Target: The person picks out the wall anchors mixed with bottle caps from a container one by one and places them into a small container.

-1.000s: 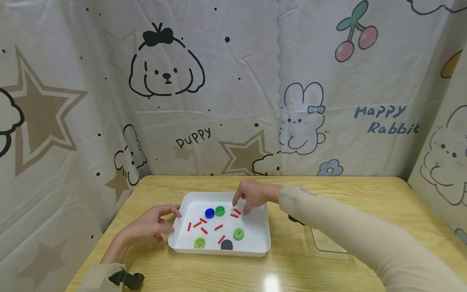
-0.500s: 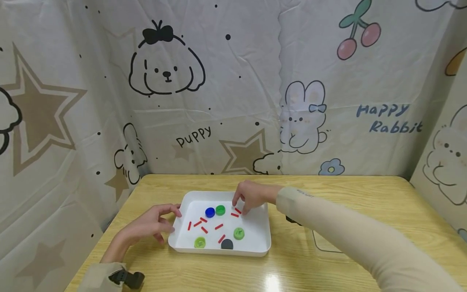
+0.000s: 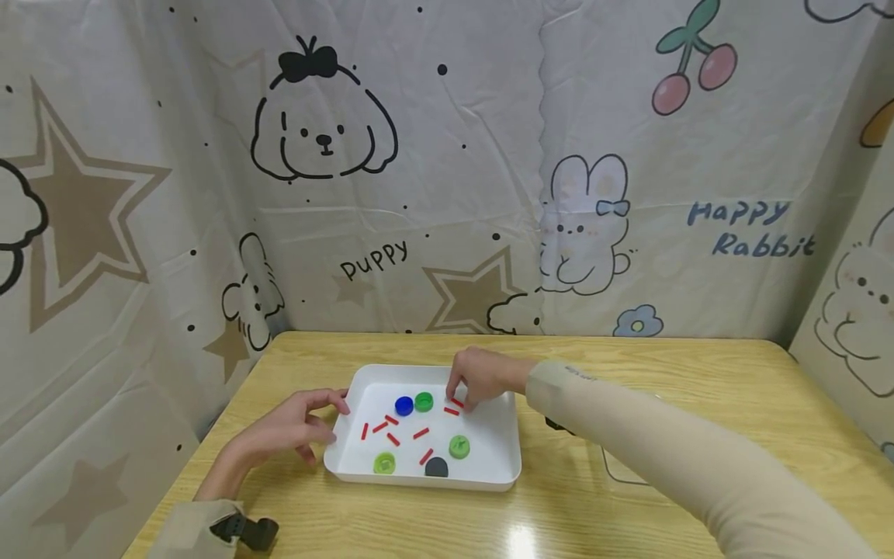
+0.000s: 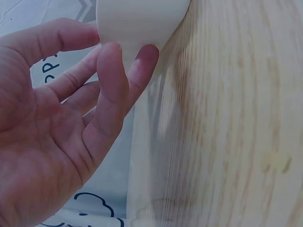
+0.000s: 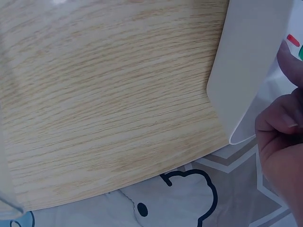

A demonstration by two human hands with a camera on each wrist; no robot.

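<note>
The left hand (image 3: 286,427) is at the left end of a white tray (image 3: 506,458), its loosely bent fingertips against the outer wall; the left wrist view shows the fingers (image 4: 111,66) at that wall. Reaching in over the tray's far right part, the right hand (image 3: 485,375) has thumb and forefinger around the ends of a short red stick (image 3: 457,403), in a pinch. A second red stick (image 3: 451,411) lies just beside it. Several more red sticks (image 3: 421,433) are scattered over the tray's floor. The right wrist view catches only part of the right hand (image 5: 284,123).
In the tray also lie a blue cap (image 3: 404,406), a green cap (image 3: 424,401), two lighter green caps (image 3: 459,447) and a dark grey disc (image 3: 436,466). A clear container (image 3: 621,473) stands right of the tray, partly behind the right sleeve. A printed curtain (image 3: 447,194) hangs behind the wooden table (image 3: 559,520).
The right thumb and forefinger have drawn slightly closer around the red stick. The left hand stays at the tray's wall, and the whole head view has shifted a little.
</note>
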